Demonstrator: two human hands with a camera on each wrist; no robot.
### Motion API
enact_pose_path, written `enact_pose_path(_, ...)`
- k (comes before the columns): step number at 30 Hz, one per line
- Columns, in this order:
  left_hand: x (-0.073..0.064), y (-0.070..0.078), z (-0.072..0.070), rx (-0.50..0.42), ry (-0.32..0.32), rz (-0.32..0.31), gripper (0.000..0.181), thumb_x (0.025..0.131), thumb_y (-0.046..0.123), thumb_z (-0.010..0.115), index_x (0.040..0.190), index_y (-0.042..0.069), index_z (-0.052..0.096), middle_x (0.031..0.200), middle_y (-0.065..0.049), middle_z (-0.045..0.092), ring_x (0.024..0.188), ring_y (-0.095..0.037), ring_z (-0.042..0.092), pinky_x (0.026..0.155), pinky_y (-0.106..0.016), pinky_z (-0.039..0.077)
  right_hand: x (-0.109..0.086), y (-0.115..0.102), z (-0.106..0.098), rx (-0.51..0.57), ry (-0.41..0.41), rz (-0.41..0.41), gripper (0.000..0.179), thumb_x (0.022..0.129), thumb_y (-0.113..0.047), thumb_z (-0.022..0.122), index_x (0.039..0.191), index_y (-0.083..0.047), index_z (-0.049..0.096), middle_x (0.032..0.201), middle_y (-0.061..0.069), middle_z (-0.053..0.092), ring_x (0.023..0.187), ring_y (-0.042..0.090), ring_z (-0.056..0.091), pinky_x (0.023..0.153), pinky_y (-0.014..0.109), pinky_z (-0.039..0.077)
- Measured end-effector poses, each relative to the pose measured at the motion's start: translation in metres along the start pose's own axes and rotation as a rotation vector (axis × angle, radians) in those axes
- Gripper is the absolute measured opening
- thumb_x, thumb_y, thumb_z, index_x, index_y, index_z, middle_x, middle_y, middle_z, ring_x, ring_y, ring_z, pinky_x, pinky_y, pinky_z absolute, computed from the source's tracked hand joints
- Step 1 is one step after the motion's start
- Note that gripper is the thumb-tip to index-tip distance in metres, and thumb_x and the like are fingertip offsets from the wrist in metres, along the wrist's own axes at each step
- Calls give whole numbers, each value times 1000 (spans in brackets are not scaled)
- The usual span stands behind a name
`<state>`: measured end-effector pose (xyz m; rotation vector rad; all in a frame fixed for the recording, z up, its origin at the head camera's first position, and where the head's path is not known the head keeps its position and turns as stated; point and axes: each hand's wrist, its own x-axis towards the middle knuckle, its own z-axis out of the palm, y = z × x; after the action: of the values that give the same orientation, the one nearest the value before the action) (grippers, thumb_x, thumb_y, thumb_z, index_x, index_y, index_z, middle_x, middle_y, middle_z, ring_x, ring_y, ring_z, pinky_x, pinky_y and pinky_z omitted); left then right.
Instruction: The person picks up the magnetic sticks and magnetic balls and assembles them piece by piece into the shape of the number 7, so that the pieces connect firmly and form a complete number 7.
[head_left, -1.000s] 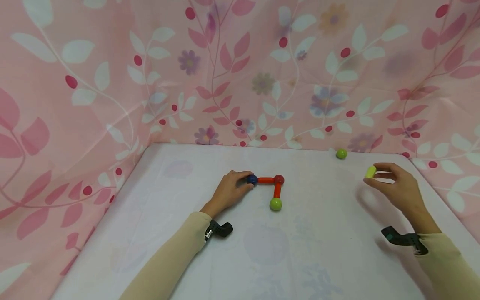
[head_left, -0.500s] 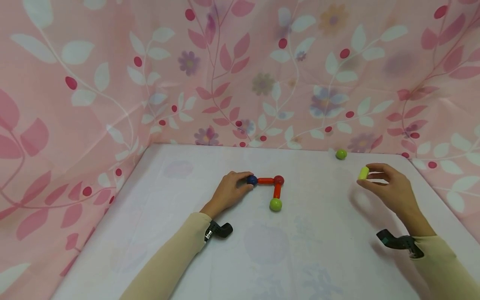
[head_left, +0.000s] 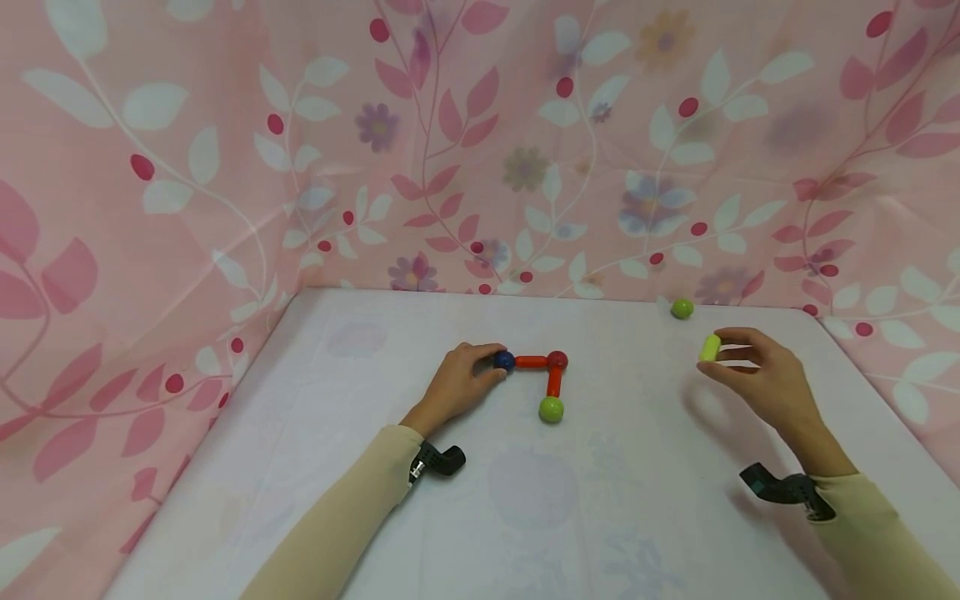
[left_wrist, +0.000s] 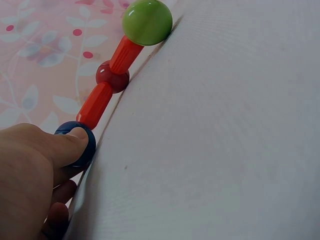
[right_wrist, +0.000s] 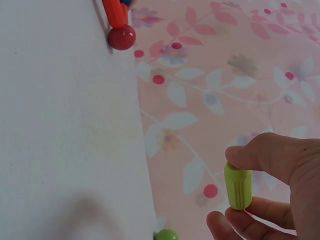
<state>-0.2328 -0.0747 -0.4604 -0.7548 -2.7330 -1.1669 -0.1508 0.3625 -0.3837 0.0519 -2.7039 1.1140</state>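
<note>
On the white tabletop, my left hand (head_left: 461,379) pinches a blue ball (head_left: 504,361) between thumb and fingers. From that ball a red rod (head_left: 532,362) runs right to a dark red ball (head_left: 557,360). A second red rod (head_left: 554,382) joins this ball to a green ball (head_left: 551,409) nearer me, making a corner shape. Farther right, my right hand (head_left: 761,375) holds a short yellow-green rod (head_left: 710,347) by its ends, above the table. Grooves show along the rod's side (right_wrist: 239,187) in the right wrist view.
A loose green ball (head_left: 682,308) lies near the table's back edge, beyond the right hand. Pink floral cloth (head_left: 480,150) hangs behind and at the sides of the white-covered table (head_left: 360,517). A dark wrist camera (head_left: 780,487) sits at the right cuff, another (head_left: 442,460) at the left.
My right hand has moved left with the yellow-green rod, toward the joined pieces. The left hand and the joined rods and balls have stayed in place.
</note>
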Motion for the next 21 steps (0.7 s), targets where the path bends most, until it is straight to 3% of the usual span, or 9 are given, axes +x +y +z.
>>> enact_pose_path(15, 1, 0, 0, 2, -3, -1, 41, 98, 23, 76, 137, 14, 69, 123, -5, 69, 110, -23, 60, 97, -44, 48, -2, -18, 15, 52, -5, -66, 55, 94, -25, 82, 139, -3, 59, 126, 17, 61, 98, 2, 62, 79, 6, 45)
enact_pose_path(21, 0, 1, -1, 7, -9, -11, 41, 98, 25, 76, 137, 15, 69, 123, -5, 69, 110, -23, 59, 96, -44, 48, -3, -24, 24, 57, -1, -88, 52, 93, -25, 82, 136, -3, 61, 125, 16, 62, 102, 21, 67, 80, 7, 45)
